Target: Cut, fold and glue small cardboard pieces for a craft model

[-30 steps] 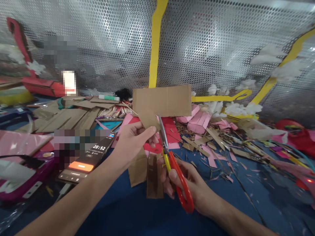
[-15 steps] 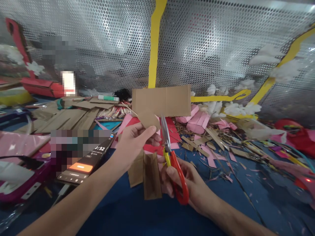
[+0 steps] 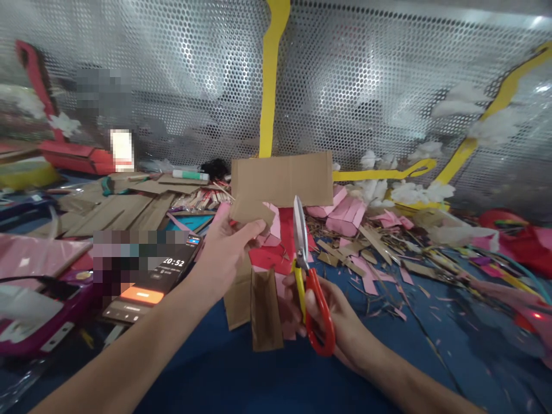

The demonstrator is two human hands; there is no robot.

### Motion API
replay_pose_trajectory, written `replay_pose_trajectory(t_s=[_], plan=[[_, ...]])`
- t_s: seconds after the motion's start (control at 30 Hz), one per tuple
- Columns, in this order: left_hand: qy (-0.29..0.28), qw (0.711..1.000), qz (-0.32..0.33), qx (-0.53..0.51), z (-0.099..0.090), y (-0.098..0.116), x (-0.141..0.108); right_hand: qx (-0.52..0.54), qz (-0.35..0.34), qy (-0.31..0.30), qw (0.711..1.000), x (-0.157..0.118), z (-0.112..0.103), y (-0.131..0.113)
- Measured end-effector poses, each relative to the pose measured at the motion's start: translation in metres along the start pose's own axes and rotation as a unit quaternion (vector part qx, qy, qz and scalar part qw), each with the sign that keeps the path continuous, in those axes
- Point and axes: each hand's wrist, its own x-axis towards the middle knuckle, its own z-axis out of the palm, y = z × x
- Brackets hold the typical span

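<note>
Between thumb and fingers, my left hand [image 3: 230, 247] pinches a small brown cardboard piece [image 3: 250, 214]. My right hand [image 3: 321, 310] grips scissors [image 3: 302, 230] with red and yellow handles; the blades point up and look closed, a little right of the piece and apart from it. Behind both hands a wide cardboard rectangle [image 3: 282, 179] stands upright. Below the hands, a folded cardboard strip [image 3: 266, 310] lies on the blue surface [image 3: 207, 362], beside another brown piece [image 3: 238, 299] and pink and red paper.
A lit phone [image 3: 150, 287] and a purple power strip [image 3: 47, 322] are at the left. Cardboard sheets [image 3: 125, 213] and a glue stick [image 3: 190, 174] lie behind them. Pink paper boxes [image 3: 345, 211] and scattered scraps [image 3: 371, 276] are at the right, before a perforated metal panel [image 3: 207, 75].
My left hand has moved slightly left with the cardboard piece, which is now tilted differently. The scissors have shifted a little right, widening the gap between them and the piece.
</note>
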Motion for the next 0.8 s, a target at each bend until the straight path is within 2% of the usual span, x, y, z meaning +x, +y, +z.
replay_pose_trajectory(t_s=[0.2, 0.3, 0.4, 0.5, 0.63, 0.8], plan=[[-0.014, 0.999, 0.017, -0.024, 0.0002, -0.005, 0.0014, 0.006, 0.003, -0.004, 1.0, -0.0001, -0.0002, -0.0005], [-0.027, 0.999, 0.025, -0.003, 0.0028, -0.0033, -0.0015, 0.014, 0.008, -0.002, 1.0, 0.0006, -0.0018, 0.001], [-0.036, 0.999, 0.005, -0.003, 0.0042, -0.0018, -0.0031, 0.019, 0.012, 0.003, 1.0, 0.0008, -0.0011, 0.001], [-0.02, 0.999, -0.026, -0.01, 0.0023, -0.0024, -0.0022, 0.027, 0.012, 0.007, 1.0, 0.0003, 0.0015, -0.0011], [-0.013, 0.999, -0.009, 0.034, -0.0015, -0.0038, -0.001, 0.028, 0.016, 0.015, 0.999, 0.0, 0.0034, -0.0023], [-0.023, 0.999, -0.014, 0.017, 0.0008, -0.0021, -0.0039, 0.01, 0.011, 0.012, 1.0, 0.0003, 0.0018, -0.0003]])
